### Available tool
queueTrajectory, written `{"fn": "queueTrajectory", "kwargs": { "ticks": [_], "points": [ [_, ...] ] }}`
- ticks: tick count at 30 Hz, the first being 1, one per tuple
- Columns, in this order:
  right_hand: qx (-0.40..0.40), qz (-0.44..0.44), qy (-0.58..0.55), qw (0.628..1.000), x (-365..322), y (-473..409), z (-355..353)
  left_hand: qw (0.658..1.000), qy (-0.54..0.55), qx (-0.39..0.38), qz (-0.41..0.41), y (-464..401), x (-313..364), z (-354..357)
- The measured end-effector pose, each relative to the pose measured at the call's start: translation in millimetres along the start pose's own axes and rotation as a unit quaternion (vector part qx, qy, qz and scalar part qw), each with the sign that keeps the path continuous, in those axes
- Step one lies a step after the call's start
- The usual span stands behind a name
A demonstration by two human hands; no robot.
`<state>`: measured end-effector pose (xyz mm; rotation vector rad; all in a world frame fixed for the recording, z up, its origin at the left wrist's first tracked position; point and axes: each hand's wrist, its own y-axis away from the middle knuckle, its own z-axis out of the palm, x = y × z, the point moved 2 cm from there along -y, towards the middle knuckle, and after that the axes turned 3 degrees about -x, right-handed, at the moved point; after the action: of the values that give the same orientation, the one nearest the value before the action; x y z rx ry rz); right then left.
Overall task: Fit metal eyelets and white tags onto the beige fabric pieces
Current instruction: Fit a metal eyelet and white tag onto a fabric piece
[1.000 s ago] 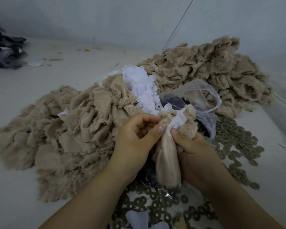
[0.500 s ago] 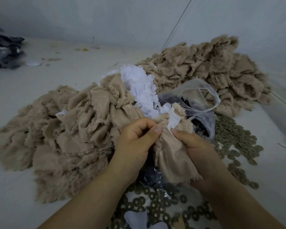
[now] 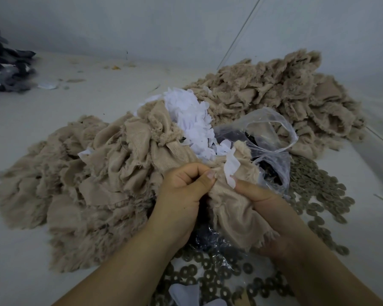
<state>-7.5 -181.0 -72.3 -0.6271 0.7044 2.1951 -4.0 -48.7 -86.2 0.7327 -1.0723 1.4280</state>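
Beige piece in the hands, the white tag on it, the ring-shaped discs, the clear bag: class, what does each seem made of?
Beige piece: woven cloth, matte, with frayed edges and a visible weave.
White tag: thin non-woven fabric or paper; it bends softly.
Ring-shaped discs: probably metal, dull bronze-grey, flat with punched holes.
Clear bag: thin plastic film, glossy and crinkled.

Right hand fingers hidden under beige fabric piece; eyelet unseen; dark cloth cut off left.

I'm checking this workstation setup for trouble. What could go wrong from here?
The white tag lies loose on the beige fabric piece pinched by the left hand and right hand; it may slip off. The frayed edge could shed threads. Loose eyelets could scatter.
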Motion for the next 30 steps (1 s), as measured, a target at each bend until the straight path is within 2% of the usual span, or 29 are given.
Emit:
{"fn": "queueTrajectory", "kwargs": {
  "ticks": [5,8,10,12,21,27,30],
  "points": [
    [-0.017,-0.02,-0.006,1.0,2.4,0.4,2.1,0.989,-0.134,0.025,0.055,4.4,2.4,3.8],
    [0.015,-0.055,0.019,0.998,1.8,-1.2,-0.1,0.984,-0.144,0.049,0.097,6.4,7.9,5.1],
    [0.025,-0.081,0.031,0.996,2.4,-1.5,1.1,0.983,-0.138,0.034,0.121,8.9,10.3,7.2],
    [0.031,-0.096,0.043,0.994,4.1,-1.2,1.7,0.983,-0.141,0.027,0.116,10.7,9.5,10.1],
    [0.062,-0.098,0.048,0.992,2.0,-1.6,-1.4,0.975,-0.17,0.093,0.105,10.8,7.5,4.3],
    [0.06,-0.118,0.054,0.99,3.0,0.1,1.6,0.981,-0.154,0.068,0.101,10.1,10.9,4.6],
    [0.078,-0.141,0.095,0.982,3.5,1.4,2.3,0.978,-0.176,0.073,0.085,7.6,8.7,3.3]
  ]
}}
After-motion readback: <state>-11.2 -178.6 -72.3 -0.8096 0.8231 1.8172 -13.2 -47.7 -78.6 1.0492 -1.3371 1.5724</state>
